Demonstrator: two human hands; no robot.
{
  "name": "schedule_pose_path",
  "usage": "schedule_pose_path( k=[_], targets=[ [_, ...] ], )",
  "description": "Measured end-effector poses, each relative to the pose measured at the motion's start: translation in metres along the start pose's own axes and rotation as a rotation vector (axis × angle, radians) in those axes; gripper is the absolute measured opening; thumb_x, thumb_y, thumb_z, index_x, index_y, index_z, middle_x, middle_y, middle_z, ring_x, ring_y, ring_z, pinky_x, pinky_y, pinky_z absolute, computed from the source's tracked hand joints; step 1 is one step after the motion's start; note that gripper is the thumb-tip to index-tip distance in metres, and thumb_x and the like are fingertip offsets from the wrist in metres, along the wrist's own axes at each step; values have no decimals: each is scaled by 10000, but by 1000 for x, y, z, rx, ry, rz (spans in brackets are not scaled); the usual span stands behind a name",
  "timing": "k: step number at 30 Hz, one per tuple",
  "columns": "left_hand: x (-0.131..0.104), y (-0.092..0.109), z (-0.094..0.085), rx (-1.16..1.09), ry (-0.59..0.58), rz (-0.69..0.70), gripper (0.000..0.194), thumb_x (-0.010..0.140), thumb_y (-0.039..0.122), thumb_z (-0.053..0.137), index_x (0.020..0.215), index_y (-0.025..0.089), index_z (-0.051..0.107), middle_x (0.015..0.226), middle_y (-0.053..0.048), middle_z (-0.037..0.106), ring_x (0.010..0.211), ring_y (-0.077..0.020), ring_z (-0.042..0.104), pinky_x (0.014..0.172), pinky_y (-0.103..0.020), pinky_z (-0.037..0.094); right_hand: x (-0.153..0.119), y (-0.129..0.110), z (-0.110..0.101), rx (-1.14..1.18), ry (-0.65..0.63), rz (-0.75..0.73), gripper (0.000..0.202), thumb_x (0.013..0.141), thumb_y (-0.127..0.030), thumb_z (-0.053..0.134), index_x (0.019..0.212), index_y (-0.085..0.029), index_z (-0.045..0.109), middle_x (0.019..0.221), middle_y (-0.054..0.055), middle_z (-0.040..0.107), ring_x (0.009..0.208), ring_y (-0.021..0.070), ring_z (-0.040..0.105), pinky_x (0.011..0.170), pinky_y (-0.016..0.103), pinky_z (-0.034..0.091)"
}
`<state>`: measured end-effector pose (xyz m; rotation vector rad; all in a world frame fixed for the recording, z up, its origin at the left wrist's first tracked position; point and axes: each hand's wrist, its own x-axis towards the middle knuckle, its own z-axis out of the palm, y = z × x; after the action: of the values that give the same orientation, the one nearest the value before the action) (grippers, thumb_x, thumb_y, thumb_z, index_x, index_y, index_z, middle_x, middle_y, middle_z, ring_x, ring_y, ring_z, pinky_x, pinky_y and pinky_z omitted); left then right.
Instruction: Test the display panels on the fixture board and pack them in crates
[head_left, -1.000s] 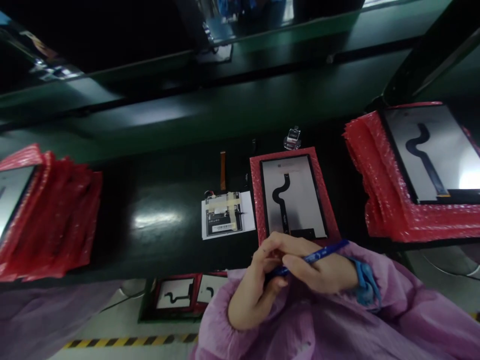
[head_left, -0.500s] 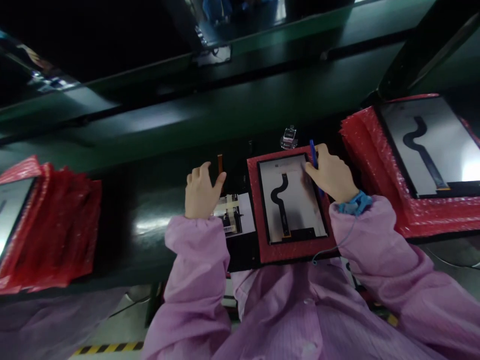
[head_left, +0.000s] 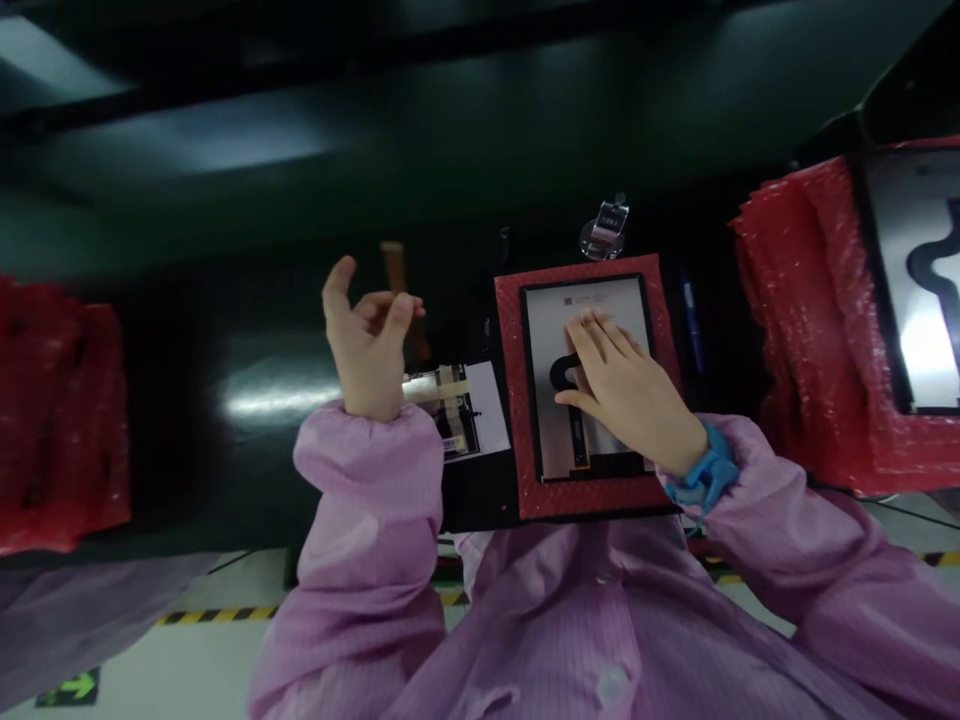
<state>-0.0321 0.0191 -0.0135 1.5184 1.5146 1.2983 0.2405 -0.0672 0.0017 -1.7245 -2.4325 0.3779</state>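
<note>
My right hand [head_left: 626, 390] lies with its fingers stretched out on the silvery back of a display panel [head_left: 555, 440], over part of its black curved ribbon cable [head_left: 577, 435]. The panel rests on a red bubble-wrap sheet [head_left: 517, 400]. Raised above the bench, my left hand [head_left: 367, 350] pinches a thin orange-brown strip [head_left: 395, 268] between thumb and fingers. The strip is blurred and tilted, and its exact kind does not show. Below it sits a small part with tape and a label [head_left: 454, 410] on white paper [head_left: 487, 405]. A blue pen [head_left: 691, 320] lies right of the panel.
Red bubble-wrap bags are stacked at the left [head_left: 64, 420]. Another stack of red bags [head_left: 806, 330] at the right carries a second display panel [head_left: 892, 290]. A small clear stand [head_left: 604, 230] is behind the red sheet. The dark bench [head_left: 217, 430] runs across.
My right hand has let go of the blue pen and moved left onto the panel. My left hand has moved left and turned, the strip tilting with it. The camera view has shifted.
</note>
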Motion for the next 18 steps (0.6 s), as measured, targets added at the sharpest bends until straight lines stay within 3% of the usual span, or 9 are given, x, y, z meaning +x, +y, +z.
schedule_pose_path(
  k=[4, 8, 10, 12, 14, 16, 18],
  targets=[
    [2, 3, 2, 0, -29, 67, 249, 1036, 348, 541, 1166, 156, 632, 836, 78, 707, 782, -51, 656, 790, -257, 559, -2, -6, 0, 32, 20, 17, 765, 909, -366, 671, 1527, -55, 344, 1554, 268, 408, 1492, 390, 355, 1193, 559, 375],
    [2, 4, 3, 10, -50, 152, 306, 1059, 363, 473, 974, 139, 663, 790, 73, 687, 725, -36, 639, 707, -221, 537, -3, -11, -2, 118, 44, 49, 674, 895, -267, 689, 1482, -91, 407, 1449, 229, 523, 1422, 395, 432, 1140, 581, 419],
    [0, 6, 2, -26, -117, 168, 287, 1050, 370, 491, 991, 146, 660, 769, 72, 684, 711, -45, 647, 683, -220, 525, -3, -12, -1, 267, 68, 64, 616, 879, -221, 693, 1441, -142, 453, 1364, 177, 575, 1353, 370, 488, 1105, 574, 452],
    [-3, 10, 1, -42, -196, 176, 235, 1035, 357, 529, 1050, 159, 654, 819, 59, 703, 700, -60, 665, 642, -225, 510, -3, -13, 4, 501, 94, 59, 638, 867, -224, 690, 1448, -204, 428, 1412, 146, 520, 1322, 322, 517, 1083, 531, 488],
    [-6, 15, -2, -8, -269, 172, 196, 1012, 345, 570, 1071, 183, 664, 906, 23, 730, 742, -96, 693, 624, -245, 508, -1, -14, 12, 736, 114, 40, 768, 885, -255, 651, 1541, -266, 252, 1563, 147, 349, 1349, 279, 517, 1066, 477, 515],
    [-9, 20, -4, 48, -330, 179, 195, 997, 357, 579, 998, 201, 697, 959, -17, 746, 823, -140, 710, 662, -275, 527, 0, -16, 19, 892, 126, 46, 904, 934, -280, 569, 1590, -318, -52, 1655, 151, 174, 1388, 251, 502, 1057, 451, 519],
    [-10, 22, -5, 96, -404, 203, 239, 992, 370, 564, 917, 199, 714, 929, -44, 745, 877, -172, 705, 741, -311, 543, 1, -18, 23, 992, 116, 54, 913, 988, -303, 476, 1554, -337, -240, 1669, 148, 172, 1415, 226, 483, 1081, 458, 494]
  ],
)
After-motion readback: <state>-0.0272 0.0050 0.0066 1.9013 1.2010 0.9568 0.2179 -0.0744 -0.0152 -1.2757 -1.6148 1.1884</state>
